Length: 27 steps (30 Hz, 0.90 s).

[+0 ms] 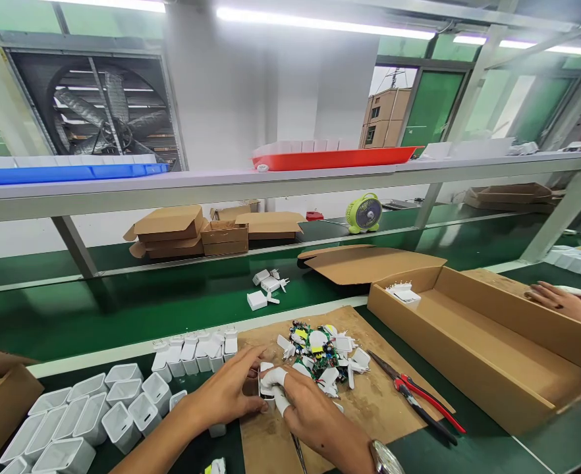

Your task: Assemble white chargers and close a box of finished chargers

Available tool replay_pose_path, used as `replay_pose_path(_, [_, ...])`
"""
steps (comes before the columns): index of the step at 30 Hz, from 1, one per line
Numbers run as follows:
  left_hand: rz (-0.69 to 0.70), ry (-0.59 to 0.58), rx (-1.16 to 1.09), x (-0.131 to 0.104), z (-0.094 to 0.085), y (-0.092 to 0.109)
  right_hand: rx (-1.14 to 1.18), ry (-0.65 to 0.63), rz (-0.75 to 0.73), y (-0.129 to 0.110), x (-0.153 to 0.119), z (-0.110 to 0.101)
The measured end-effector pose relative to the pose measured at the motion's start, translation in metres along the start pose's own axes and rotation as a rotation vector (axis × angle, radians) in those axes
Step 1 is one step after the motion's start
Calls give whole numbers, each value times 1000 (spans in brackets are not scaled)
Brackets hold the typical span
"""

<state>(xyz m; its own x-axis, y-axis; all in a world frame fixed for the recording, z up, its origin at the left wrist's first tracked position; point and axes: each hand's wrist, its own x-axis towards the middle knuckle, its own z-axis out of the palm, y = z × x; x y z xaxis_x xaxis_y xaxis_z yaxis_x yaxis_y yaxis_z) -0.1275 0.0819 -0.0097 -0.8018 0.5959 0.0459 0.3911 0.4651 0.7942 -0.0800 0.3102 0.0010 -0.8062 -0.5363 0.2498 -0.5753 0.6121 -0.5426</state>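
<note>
Left edge: open white plastic charger shells (73, 421) crowded the green bench. Left hand (228, 394) and right hand (310, 415), fingertip taped, pinched one small white charger casing (267, 387) together over the brown cardboard mat (369, 401), fingers curled tight. Loose circuit boards (317, 355) lay just beyond; red-handled pliers (419, 398) rightward. Long cardboard box (493, 342) walled the right side, another person's hand (557, 299) at it.

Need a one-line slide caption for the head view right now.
Both hands, left hand and right hand, grip a small white charger part over a cardboard sheet beside a pile of circuit boards.
</note>
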Motion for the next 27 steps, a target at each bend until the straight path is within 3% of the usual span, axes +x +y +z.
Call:
replay_pose_path(4, [16,6,57,-1,-2,4,-5,5,-6,5,-3,12])
replay_pose_path(10, [65,4,148,1,-4,11,101,115,-38,12,-2,25])
replay_pose_path(15, [53,-8,225,-2,0,21,105,305,53,2,-19,30])
replay_pose_path(17, [32,-14,250,-4,4,24,-27,318,114,-1,-38,35])
replay_pose_path(22, [-58,-57,320,-3,6,29,-469,149,151,13,-86,58])
replay_pose_path(27, [-60,-225,377,5,-15,41,-684,285,141,46,-101,69])
